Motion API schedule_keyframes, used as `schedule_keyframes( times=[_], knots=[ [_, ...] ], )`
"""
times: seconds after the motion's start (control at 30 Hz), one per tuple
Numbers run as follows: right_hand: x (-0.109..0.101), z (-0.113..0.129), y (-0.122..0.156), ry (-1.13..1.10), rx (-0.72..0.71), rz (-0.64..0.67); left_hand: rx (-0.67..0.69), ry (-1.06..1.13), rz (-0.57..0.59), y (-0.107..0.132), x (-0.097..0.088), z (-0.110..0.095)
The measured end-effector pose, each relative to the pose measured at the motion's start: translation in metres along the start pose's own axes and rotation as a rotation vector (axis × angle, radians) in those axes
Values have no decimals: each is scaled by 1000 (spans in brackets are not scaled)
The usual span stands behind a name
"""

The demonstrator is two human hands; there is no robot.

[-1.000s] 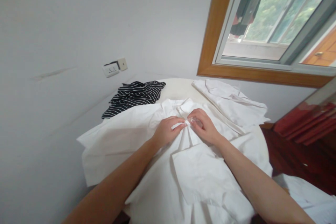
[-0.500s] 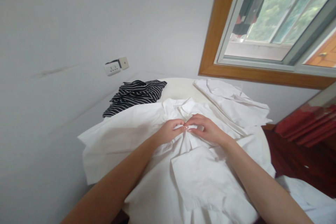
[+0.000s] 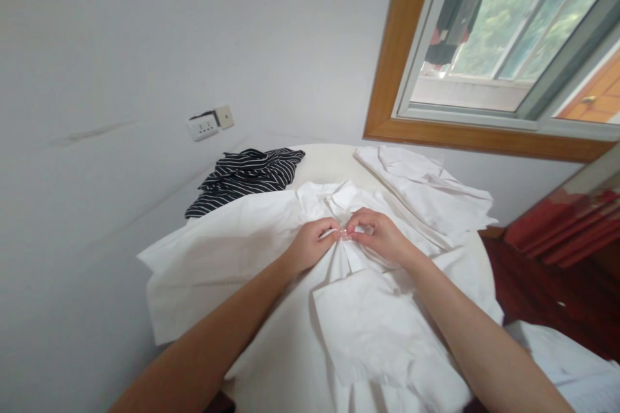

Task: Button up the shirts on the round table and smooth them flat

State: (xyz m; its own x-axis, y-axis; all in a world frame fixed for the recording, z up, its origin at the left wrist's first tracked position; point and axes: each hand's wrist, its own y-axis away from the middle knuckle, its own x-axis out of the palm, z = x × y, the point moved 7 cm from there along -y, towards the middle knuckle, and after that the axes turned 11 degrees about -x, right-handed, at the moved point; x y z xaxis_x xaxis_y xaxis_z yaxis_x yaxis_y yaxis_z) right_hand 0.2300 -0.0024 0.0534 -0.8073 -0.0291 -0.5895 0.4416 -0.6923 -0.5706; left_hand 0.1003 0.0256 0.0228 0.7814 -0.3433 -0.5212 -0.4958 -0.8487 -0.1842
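- Far left, on the wall: a wall socket [image 3: 203,127], well apart from our hands.
- Below it, a striped garment [image 3: 247,177] lies crumpled at the desk's far-left edge, just beside the white cloth.
- The white shirt [image 3: 227,258] is spread over most of the round desk [image 3: 329,161] and hangs over its near and left edges. Its collar [image 3: 339,197] points away from us.
- Our left hand [image 3: 310,246] rests on the shirt front just below the collar. Its grip is pressed together, thumb and forefinger pinching a small fold of shirt cloth, the other fingers curled in.
- Our right hand [image 3: 382,239] is just beside it, the fingertips of both hands touching. Its grip is also closed, pinching the same stretch of shirt front.
- Whether a button sits between the fingertips we cannot tell.
- Right of the hands, a second white garment [image 3: 426,190] lies folded on the desk's far-right side.
- Above it, a wooden window frame [image 3: 387,77]; at far right, a red cloth [image 3: 557,232].
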Motion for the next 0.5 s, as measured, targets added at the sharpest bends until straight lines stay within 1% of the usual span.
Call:
schedule_keyframes(
  times=[0.1,0.17,0.27,0.3,0.33,0.4,0.5],
  knots=[
    [-5,4,-1,9,-39,-34,44,9,-51,2,0,-8],
    [-6,6,-2,8,-71,-3,51,6,-96,2,-5,-11],
    [-6,3,-1,-15,-91,92,30,37,-190,1,-21,-12],
    [-8,1,-1,-28,-82,92,24,49,-208,2,-27,-12],
    [-12,-3,0,-42,-65,68,28,56,-215,2,-32,-14],
    [-24,-12,2,-51,-12,-29,58,45,-213,4,-40,-19],
    [-45,-20,4,64,44,-132,112,-57,-244,8,-52,-32]
  ],
)
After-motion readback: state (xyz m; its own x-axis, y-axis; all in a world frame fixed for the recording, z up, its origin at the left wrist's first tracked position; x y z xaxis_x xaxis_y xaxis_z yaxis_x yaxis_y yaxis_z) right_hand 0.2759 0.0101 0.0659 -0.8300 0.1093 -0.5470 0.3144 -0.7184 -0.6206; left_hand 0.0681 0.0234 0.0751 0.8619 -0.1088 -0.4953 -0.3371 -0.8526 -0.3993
